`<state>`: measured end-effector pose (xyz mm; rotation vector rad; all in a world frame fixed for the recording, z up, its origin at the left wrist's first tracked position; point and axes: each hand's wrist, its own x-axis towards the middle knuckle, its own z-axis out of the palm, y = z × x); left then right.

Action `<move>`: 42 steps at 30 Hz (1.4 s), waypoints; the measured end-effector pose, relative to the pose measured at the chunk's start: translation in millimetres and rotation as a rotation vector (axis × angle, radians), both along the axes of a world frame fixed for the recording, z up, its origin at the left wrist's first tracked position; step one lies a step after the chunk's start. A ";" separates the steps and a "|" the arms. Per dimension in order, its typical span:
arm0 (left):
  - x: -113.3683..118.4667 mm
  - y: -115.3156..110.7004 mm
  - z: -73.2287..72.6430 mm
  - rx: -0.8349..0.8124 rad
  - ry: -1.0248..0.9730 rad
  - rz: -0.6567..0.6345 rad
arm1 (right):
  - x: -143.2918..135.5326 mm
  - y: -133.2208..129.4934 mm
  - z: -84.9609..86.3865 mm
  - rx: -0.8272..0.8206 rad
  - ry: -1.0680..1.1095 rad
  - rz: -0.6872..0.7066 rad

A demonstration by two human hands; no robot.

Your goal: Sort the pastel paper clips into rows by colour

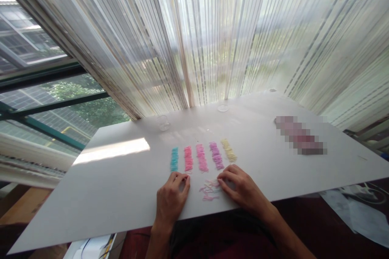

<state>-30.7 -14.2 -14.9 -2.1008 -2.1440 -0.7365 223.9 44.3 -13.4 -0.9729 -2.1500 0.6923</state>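
Observation:
Five columns of small thin coloured loops, like rubber bands, lie side by side on the white table point(121, 194): a blue column point(174, 159), a coral-red column point(188, 158), a pink column point(201, 158), a purple column point(216, 156) and a yellow column point(228, 150). My left hand point(172, 195) rests below the coral-red column, thumb and forefinger pinched near its lower end. My right hand point(243, 188) pinches at the right edge of a loose pile of pale mixed loops point(209, 189). What either pinch holds is too small to make out.
A clear round container point(163, 123) and a clear disc point(223, 108) stand near the table's back edge. A blurred-out pinkish object point(299, 135) lies to the right. Sheer striped curtains point(206, 40) hang behind. Papers point(355, 214) lie below the table at the right.

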 end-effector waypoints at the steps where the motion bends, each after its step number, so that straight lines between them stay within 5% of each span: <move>1: 1.5 0.6 -0.4 0.001 0.000 -0.013 | 0.1 0.1 -0.4 -0.001 0.001 0.002; 17: 13.8 1.4 -2.6 0.064 -0.008 -0.077 | 0.1 0.5 -3.9 0.007 0.014 -0.003; 22: 26.6 1.8 7.5 -0.036 -0.086 -0.234 | -0.9 0.7 -7.3 0.045 0.012 -0.021; 31: 38.5 10.8 19.4 -0.267 -0.106 -0.242 | -2.2 0.6 -4.1 0.059 -0.052 0.009; 42: 36.2 10.3 16.5 -0.220 -0.105 -0.302 | -2.1 0.6 -3.4 0.033 -0.034 0.016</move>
